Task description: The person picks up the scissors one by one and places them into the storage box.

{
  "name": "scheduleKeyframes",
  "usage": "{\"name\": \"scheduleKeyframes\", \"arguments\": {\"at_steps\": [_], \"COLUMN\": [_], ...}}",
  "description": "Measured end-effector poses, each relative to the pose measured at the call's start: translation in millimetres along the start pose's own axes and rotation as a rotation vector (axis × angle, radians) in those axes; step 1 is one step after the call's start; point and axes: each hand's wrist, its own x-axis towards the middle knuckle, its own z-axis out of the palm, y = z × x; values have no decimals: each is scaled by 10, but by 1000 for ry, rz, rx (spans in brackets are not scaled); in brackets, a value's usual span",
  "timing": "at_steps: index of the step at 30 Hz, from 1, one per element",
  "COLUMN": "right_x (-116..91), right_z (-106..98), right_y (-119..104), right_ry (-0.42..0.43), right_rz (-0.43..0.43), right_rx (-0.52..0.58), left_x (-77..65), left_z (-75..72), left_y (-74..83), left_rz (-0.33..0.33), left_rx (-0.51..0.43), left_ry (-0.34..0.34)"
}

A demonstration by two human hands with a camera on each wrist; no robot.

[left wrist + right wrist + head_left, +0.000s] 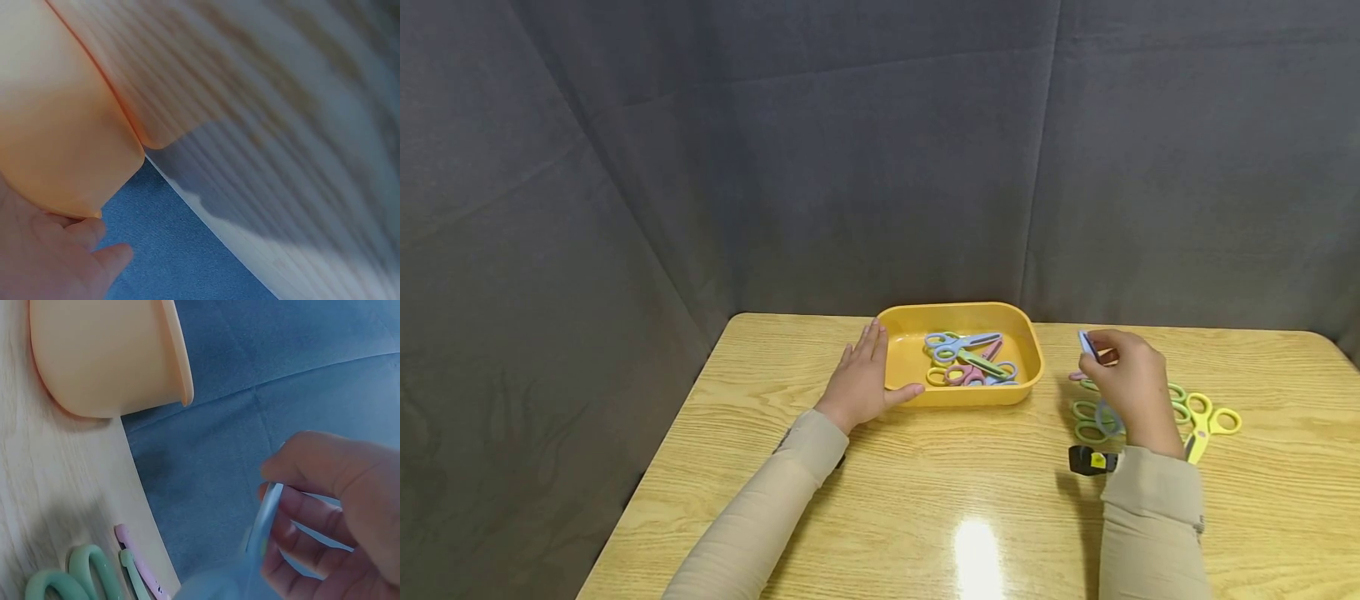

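Note:
My left hand point(861, 379) rests against the left end of the yellow tray point(962, 397), fingers straight along the rim and thumb over the front edge. In the left wrist view, the fingers touch the tray's wall point(69, 131). Inside the tray, several scissors lie in a heap, with a blue pair point(976, 341) on top, a green pair point(985, 364) and a pink pair point(955, 375) among them. To the right of the tray, my right hand point(1131, 379) pinches a pair of blue scissors point(265, 519) between thumb and fingers, raised above the table.
Beneath and beside the right hand, green scissors point(1090, 431), yellow scissors point(1201, 414) and pink scissors point(1077, 376) lie on the wooden table point(880, 517). A dark grey curtain point(865, 167) hangs behind the table's far edge and along the left side.

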Motion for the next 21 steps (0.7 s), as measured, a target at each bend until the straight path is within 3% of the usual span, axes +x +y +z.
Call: {"name": "scheduleKeyframes", "arguments": {"at_steps": [15, 21], "right_x": [-23, 2], "right_z": [-39, -28], "right_y": [-157, -238], "right_ry": [91, 169], "right_rz": [-5, -39], "right_rx": [36, 67], "left_x": [18, 4], "left_z": [8, 5], "left_y": [-1, -3], "left_rz": [9, 12], "left_rx": [8, -8], "left_ry": [11, 23]}}
